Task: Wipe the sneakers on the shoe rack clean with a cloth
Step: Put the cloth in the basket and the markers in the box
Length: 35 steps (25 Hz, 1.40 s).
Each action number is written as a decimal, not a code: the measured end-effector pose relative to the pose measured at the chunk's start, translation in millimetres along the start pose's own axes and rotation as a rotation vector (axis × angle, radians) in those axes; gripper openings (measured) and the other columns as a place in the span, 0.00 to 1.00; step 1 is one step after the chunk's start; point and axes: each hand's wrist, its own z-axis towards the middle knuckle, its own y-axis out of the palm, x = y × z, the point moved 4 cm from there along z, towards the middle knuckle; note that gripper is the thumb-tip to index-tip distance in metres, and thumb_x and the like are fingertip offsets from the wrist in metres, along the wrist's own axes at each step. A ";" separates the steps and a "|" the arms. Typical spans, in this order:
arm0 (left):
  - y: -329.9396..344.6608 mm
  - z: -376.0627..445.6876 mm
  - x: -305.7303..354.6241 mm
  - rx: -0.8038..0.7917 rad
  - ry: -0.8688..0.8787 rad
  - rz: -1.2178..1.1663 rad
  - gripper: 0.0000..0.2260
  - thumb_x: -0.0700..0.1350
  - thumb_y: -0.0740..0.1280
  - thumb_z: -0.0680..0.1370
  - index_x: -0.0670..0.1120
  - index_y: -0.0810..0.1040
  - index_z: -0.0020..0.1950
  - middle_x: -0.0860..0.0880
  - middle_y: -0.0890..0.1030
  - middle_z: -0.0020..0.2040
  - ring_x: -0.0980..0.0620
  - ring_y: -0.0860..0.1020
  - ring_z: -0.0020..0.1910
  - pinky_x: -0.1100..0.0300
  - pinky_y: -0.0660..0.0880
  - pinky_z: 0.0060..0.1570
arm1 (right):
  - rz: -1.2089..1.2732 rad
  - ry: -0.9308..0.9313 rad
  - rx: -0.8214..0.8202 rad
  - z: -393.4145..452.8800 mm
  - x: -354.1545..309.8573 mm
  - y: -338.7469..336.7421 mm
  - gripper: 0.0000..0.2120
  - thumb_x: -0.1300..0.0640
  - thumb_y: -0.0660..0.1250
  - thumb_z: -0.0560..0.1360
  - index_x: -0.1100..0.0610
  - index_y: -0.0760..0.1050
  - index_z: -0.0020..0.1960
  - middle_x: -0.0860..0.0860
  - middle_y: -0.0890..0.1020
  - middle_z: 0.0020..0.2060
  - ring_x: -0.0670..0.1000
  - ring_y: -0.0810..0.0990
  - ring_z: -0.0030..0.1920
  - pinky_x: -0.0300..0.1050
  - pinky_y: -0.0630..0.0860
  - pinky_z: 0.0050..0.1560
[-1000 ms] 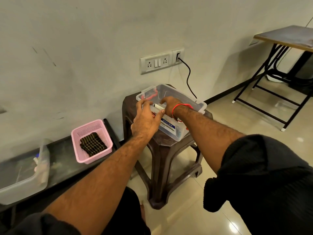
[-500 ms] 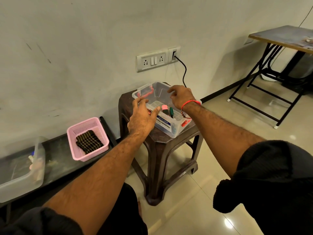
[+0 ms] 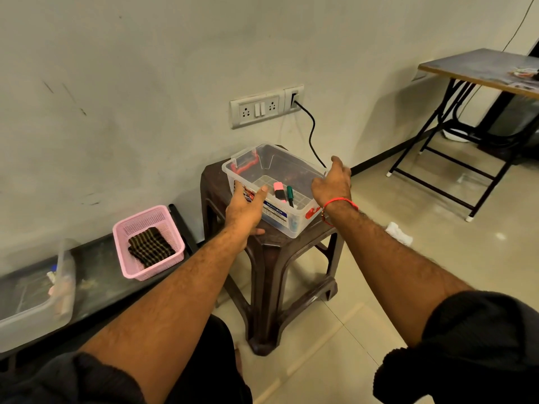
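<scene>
While both hands, the left hand (image 3: 245, 209) and the right hand (image 3: 332, 183), hover released beside the plastic box (image 3: 274, 182), the checked cloth (image 3: 150, 247) waits in the pink basket (image 3: 128, 231), ready for wiping.

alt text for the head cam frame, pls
Two bare hands, left hand and right hand, reach over an open clear plastic box of markers on a brown stool; a pink basket with a checked cloth sits left.

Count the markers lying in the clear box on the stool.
2. A pink marker and a green marker lie side by side in the clear box, between the left hand and the right hand. More may be hidden behind the label or the hands.
</scene>
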 end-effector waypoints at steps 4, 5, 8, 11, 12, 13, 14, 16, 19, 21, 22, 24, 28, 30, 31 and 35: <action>3.8 2.7 0.3 -0.068 -0.059 -0.137 0.26 0.50 0.66 0.83 0.56 0.60 0.79 0.44 0.81 0.62 0.41 0.84 0.55 0.42 0.84 0.43 | 0.274 0.227 -0.063 -15.0 11.8 3.5 0.30 0.63 0.61 0.81 0.49 0.54 0.79 0.57 0.73 0.67 0.58 0.78 0.60 0.51 0.79 0.53; 2.3 4.5 0.9 -0.072 -0.060 -0.173 0.24 0.48 0.65 0.83 0.55 0.62 0.79 0.44 0.81 0.62 0.42 0.85 0.54 0.42 0.84 0.44 | 0.294 0.204 -0.041 -16.7 8.6 2.8 0.29 0.63 0.60 0.82 0.50 0.55 0.78 0.57 0.74 0.67 0.58 0.79 0.60 0.49 0.79 0.51; -4.5 7.1 -4.1 -0.105 -0.067 -0.272 0.20 0.47 0.60 0.85 0.57 0.63 0.78 0.44 0.81 0.62 0.42 0.87 0.48 0.42 0.85 0.45 | 0.324 0.023 0.034 -27.4 -11.5 0.9 0.26 0.63 0.61 0.82 0.51 0.58 0.76 0.56 0.75 0.67 0.58 0.80 0.61 0.44 0.80 0.49; -11.1 7.6 -12.3 -0.124 -0.073 -0.299 0.19 0.48 0.59 0.86 0.57 0.64 0.77 0.43 0.82 0.62 0.41 0.87 0.46 0.42 0.84 0.46 | 0.336 -0.105 0.065 -37.5 -23.3 4.6 0.25 0.64 0.61 0.81 0.53 0.60 0.76 0.56 0.75 0.66 0.57 0.79 0.62 0.47 0.81 0.56; -12.4 7.4 -13.7 -0.123 -0.067 -0.295 0.19 0.47 0.58 0.86 0.57 0.64 0.77 0.43 0.82 0.62 0.41 0.87 0.46 0.42 0.84 0.46 | 0.327 -0.125 0.071 -39.7 -24.1 4.9 0.25 0.64 0.61 0.81 0.53 0.60 0.76 0.55 0.75 0.66 0.56 0.79 0.62 0.45 0.80 0.56; -13.1 6.7 -14.1 -0.122 -0.061 -0.291 0.19 0.47 0.58 0.86 0.57 0.65 0.77 0.43 0.82 0.62 0.41 0.87 0.46 0.42 0.84 0.46 | 0.329 -0.136 0.074 -39.8 -23.6 5.4 0.25 0.64 0.60 0.82 0.54 0.60 0.76 0.55 0.75 0.66 0.56 0.78 0.63 0.45 0.80 0.56; -13.8 6.1 -14.2 -0.120 -0.054 -0.283 0.19 0.47 0.58 0.86 0.56 0.65 0.77 0.43 0.83 0.61 0.42 0.87 0.46 0.42 0.84 0.46 | 0.338 -0.136 0.068 -39.1 -23.4 5.0 0.25 0.64 0.60 0.82 0.54 0.60 0.77 0.55 0.75 0.67 0.56 0.78 0.63 0.46 0.80 0.57; -15.8 6.3 -10.9 -0.091 -0.033 -0.258 0.18 0.46 0.59 0.86 0.55 0.66 0.76 0.42 0.84 0.59 0.42 0.87 0.44 0.42 0.84 0.46 | 0.362 -0.084 0.038 -34.1 -20.3 6.3 0.24 0.62 0.59 0.83 0.53 0.60 0.77 0.55 0.75 0.65 0.56 0.79 0.60 0.49 0.81 0.57; -22.1 17.1 -1.4 0.006 -0.004 -0.206 0.17 0.46 0.62 0.85 0.50 0.68 0.74 0.41 0.84 0.56 0.45 0.87 0.41 0.45 0.85 0.43 | 0.419 0.099 -0.045 -23.6 -9.1 13.4 0.23 0.60 0.58 0.84 0.51 0.60 0.78 0.56 0.74 0.65 0.57 0.79 0.56 0.56 0.83 0.53; -23.6 24.4 4.2 0.016 -0.015 -0.165 0.17 0.47 0.64 0.84 0.47 0.70 0.72 0.40 0.84 0.55 0.45 0.87 0.40 0.45 0.85 0.43 | 0.442 0.200 -0.093 -19.2 -0.9 18.5 0.24 0.59 0.58 0.84 0.50 0.59 0.78 0.58 0.71 0.68 0.59 0.79 0.56 0.61 0.84 0.48; -22.6 26.7 6.3 0.002 -0.023 -0.150 0.17 0.48 0.65 0.83 0.46 0.70 0.72 0.39 0.84 0.55 0.45 0.87 0.40 0.45 0.85 0.43 | 0.445 0.240 -0.104 -18.0 2.6 20.1 0.24 0.58 0.58 0.84 0.49 0.59 0.78 0.58 0.70 0.69 0.60 0.80 0.57 0.62 0.84 0.46; -19.7 29.0 10.6 -0.020 -0.022 -0.126 0.18 0.49 0.66 0.83 0.46 0.71 0.71 0.40 0.83 0.57 0.45 0.87 0.40 0.45 0.85 0.43 | 0.457 0.290 -0.111 -13.5 7.5 23.1 0.24 0.57 0.58 0.84 0.49 0.58 0.79 0.58 0.70 0.70 0.62 0.79 0.59 0.63 0.84 0.45; -16.2 34.2 15.9 -0.031 -0.052 -0.112 0.18 0.51 0.65 0.83 0.48 0.70 0.72 0.41 0.83 0.58 0.44 0.87 0.40 0.42 0.85 0.42 | 0.450 0.301 -0.115 -3.2 8.6 26.5 0.24 0.56 0.58 0.84 0.49 0.58 0.79 0.58 0.70 0.69 0.62 0.79 0.61 0.63 0.84 0.46; -16.4 33.3 18.4 -0.040 -0.074 -0.076 0.18 0.53 0.64 0.83 0.50 0.70 0.71 0.42 0.84 0.57 0.44 0.87 0.40 0.40 0.84 0.41 | 0.439 0.313 -0.117 -2.3 7.5 28.9 0.24 0.55 0.58 0.85 0.48 0.57 0.79 0.58 0.70 0.69 0.61 0.79 0.60 0.62 0.84 0.46; -17.5 32.3 18.9 -0.041 -0.081 -0.045 0.17 0.53 0.64 0.83 0.51 0.70 0.71 0.43 0.84 0.56 0.44 0.87 0.40 0.40 0.84 0.40 | 0.427 0.317 -0.115 -2.2 7.4 30.2 0.24 0.55 0.57 0.85 0.47 0.57 0.79 0.58 0.70 0.69 0.61 0.80 0.59 0.62 0.84 0.46; -24.7 28.4 17.8 -0.070 -0.063 0.044 0.20 0.55 0.62 0.83 0.51 0.69 0.74 0.46 0.83 0.60 0.45 0.86 0.45 0.42 0.84 0.43 | 0.451 0.314 -0.149 -3.3 8.1 26.5 0.28 0.53 0.60 0.84 0.47 0.54 0.80 0.57 0.69 0.72 0.61 0.77 0.63 0.63 0.82 0.53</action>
